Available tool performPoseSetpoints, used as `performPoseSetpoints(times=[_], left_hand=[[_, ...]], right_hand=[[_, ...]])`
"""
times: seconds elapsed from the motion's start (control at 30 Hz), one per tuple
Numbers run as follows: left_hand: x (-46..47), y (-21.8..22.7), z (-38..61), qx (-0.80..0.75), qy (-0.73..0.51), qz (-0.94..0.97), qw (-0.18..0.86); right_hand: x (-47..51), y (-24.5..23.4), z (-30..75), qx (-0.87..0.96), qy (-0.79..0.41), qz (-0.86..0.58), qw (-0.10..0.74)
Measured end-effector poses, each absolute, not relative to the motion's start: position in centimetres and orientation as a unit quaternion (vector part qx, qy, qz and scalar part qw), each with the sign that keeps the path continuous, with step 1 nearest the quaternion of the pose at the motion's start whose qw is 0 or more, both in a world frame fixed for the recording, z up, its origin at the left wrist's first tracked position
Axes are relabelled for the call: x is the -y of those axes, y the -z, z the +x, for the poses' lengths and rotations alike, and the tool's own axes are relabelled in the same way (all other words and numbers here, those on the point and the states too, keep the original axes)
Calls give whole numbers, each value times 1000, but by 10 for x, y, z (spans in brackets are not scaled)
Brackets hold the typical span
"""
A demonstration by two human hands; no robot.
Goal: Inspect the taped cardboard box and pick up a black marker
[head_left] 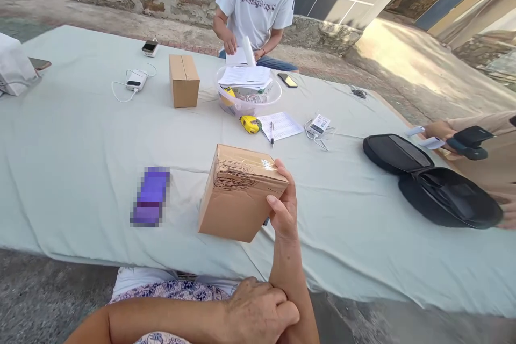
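A brown cardboard box with dark scribbled pen lines and shiny tape along its top stands tilted near the table's front edge. My right hand grips the box's right upper corner, thumb on the near face and fingers behind. Below it, my left hand lies across my right forearm, its fingers curled against the skin. A purple phone-like rectangle, blurred out, lies left of the box. Something small and dark, partly hidden, shows behind the box's lower right edge.
Farther back are a smaller cardboard box, a clear basin of papers, a yellow tape measure, a pen and white power banks. A person sits opposite. At right, another person's hands are near an open black case.
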State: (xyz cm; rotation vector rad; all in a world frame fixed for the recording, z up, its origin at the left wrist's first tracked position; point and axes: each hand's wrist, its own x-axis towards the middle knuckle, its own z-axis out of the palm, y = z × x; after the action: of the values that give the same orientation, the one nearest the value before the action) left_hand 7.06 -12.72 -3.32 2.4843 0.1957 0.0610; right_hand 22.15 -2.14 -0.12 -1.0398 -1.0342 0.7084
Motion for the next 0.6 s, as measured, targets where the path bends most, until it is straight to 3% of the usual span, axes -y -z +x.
performPoseSetpoints(times=[0.33,0.47,0.6], left_hand=[[122,54,66,-68,-63,936,340],[98,41,31,-7,-57,956,288],[55,9,-12,-92,-319,915,230]], right_hand=[[19,2,218,449,-315,-469,692],[19,-1,216,458,-306,-474,687],[18,-2,216,462,-305,-463,693]])
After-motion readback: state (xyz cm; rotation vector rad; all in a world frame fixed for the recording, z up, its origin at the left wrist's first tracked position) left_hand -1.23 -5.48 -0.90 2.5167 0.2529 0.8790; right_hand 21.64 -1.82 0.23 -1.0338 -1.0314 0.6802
